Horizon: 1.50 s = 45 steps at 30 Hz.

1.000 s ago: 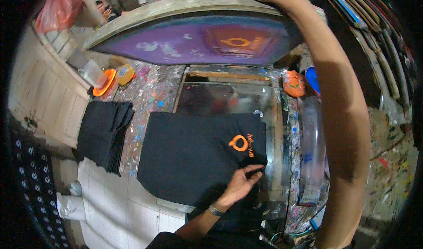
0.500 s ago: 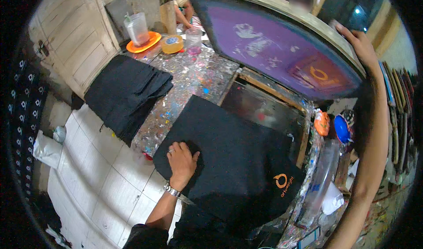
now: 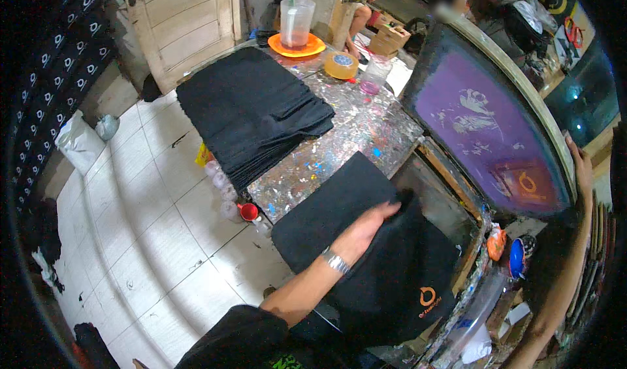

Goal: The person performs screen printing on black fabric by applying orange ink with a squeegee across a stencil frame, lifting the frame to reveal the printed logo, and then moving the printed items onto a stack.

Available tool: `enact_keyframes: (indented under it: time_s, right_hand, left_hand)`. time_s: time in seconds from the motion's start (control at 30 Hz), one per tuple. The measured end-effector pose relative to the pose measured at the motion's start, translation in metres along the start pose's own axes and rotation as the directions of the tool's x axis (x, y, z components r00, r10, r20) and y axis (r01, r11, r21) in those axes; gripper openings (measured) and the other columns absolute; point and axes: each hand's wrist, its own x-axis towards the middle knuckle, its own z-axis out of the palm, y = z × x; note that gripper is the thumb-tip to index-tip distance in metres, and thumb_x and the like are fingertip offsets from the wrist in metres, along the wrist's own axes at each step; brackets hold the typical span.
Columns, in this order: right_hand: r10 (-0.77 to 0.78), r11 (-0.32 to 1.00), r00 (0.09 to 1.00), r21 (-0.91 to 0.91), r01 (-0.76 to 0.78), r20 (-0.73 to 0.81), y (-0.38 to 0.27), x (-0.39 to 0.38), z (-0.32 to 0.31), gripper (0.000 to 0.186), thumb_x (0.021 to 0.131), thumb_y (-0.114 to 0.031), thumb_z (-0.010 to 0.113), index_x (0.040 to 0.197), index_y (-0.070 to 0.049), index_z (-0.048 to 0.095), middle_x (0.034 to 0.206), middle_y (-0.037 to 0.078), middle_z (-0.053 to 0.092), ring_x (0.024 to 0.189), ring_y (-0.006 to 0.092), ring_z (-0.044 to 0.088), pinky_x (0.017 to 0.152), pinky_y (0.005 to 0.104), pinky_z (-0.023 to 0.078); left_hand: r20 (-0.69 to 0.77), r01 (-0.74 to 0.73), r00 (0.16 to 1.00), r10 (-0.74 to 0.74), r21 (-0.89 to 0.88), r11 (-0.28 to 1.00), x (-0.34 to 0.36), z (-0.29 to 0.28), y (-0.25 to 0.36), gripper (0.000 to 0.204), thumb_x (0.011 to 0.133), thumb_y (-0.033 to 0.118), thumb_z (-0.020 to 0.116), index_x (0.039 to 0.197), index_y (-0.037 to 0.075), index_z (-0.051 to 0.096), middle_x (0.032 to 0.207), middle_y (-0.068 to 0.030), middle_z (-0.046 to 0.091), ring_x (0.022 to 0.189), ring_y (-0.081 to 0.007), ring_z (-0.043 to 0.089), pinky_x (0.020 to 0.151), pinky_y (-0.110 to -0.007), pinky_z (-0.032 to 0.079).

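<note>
A black fabric piece (image 3: 346, 202) with a small orange print near its lower right corner lies partly over the framed printing bed (image 3: 450, 202). My left hand (image 3: 367, 228), with a metal watch on its wrist, is closed on the fabric's upper part, which bunches dark at the fingertips. A screen-printing frame (image 3: 450, 104) with purple mesh and an orange motif stands tilted up behind the bed. My right hand (image 3: 578, 159) grips the frame's outer edge at the far right; some of its fingers are hidden behind it.
A stack of black fabric pieces (image 3: 251, 108) lies on the paint-spattered table (image 3: 353, 124). Behind it are an orange plate (image 3: 297, 48) with a clear cup, a yellow tub (image 3: 340, 65) and another cup (image 3: 375, 75). A blue bowl (image 3: 516, 258) sits right of the bed. Another person is partly visible at the back.
My left hand has gone from lying on the fabric to taking hold of it farther right, folding it. My right hand still holds the raised frame. The head view has turned left.
</note>
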Motion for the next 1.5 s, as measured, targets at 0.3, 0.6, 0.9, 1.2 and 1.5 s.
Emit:
enact_keyframes:
  time_s: [0.3,0.6,0.9,1.2,1.5]
  right_hand:
    - [-0.086,0.985,0.994,-0.153,0.074,-0.071,-0.005,0.001,0.003,0.07,0.087,-0.062,0.055,0.1,0.005,0.07,0.101,0.021,0.068,0.091,0.0293,0.064,0.086,0.0384,0.047]
    - [-0.128,0.927,0.967,-0.372,0.038,-0.22,0.039,-0.011,-0.008,0.068,0.085,-0.068,0.049,0.107,-0.007,0.071,0.101,0.025,0.067,0.094,0.0398,0.064,0.086,0.0463,0.047]
    - [-0.326,0.932,0.899,-0.259,0.253,-0.294,-0.019,-0.022,0.022,0.082,0.073,-0.077,0.056,0.114,-0.008,0.071,0.118,0.021,0.067,0.109,0.0345,0.065,0.094,0.0451,0.05]
    - [-0.221,0.966,0.933,-0.198,0.168,-0.286,-0.016,-0.049,0.009,0.083,0.074,-0.078,0.055,0.103,-0.002,0.074,0.106,0.024,0.07,0.101,0.038,0.068,0.089,0.0468,0.053]
    - [-0.313,0.938,0.881,-0.259,0.229,-0.354,-0.027,-0.192,0.073,0.064,0.086,-0.064,0.056,0.081,-0.002,0.071,0.08,0.023,0.069,0.086,0.0368,0.069,0.08,0.0472,0.052]
  left_hand:
    - [-0.168,-0.455,0.855,0.491,0.211,0.865,0.046,-0.073,0.27,0.024,0.097,0.019,0.054,0.106,0.001,0.066,0.104,-0.0101,0.07,0.09,-0.0226,0.067,0.087,-0.035,0.053]
    - [0.418,0.61,0.057,0.906,0.704,-0.363,-0.032,-0.206,0.39,0.047,0.091,0.023,0.062,0.126,-0.005,0.049,0.12,-0.0267,0.056,0.112,-0.0402,0.056,0.094,-0.047,0.047]
    - [0.391,-0.471,0.873,-0.291,0.521,-0.712,-0.049,-0.004,-0.131,0.078,0.086,0.063,0.058,0.15,0.022,0.037,0.16,-0.0178,0.021,0.147,-0.0455,0.012,0.111,-0.07,0.004]
    - [0.427,-0.496,0.852,-0.302,0.478,-0.725,-0.054,0.002,-0.164,0.077,0.085,0.064,0.058,0.149,0.025,0.04,0.16,-0.0146,0.024,0.147,-0.0441,0.014,0.107,-0.075,0.006]
    - [0.43,-0.552,0.825,0.368,0.754,0.357,-0.05,0.106,-0.064,0.067,0.097,0.022,0.058,0.151,0.008,0.021,0.148,-0.0198,0.038,0.119,-0.0316,0.057,0.094,-0.04,0.051]
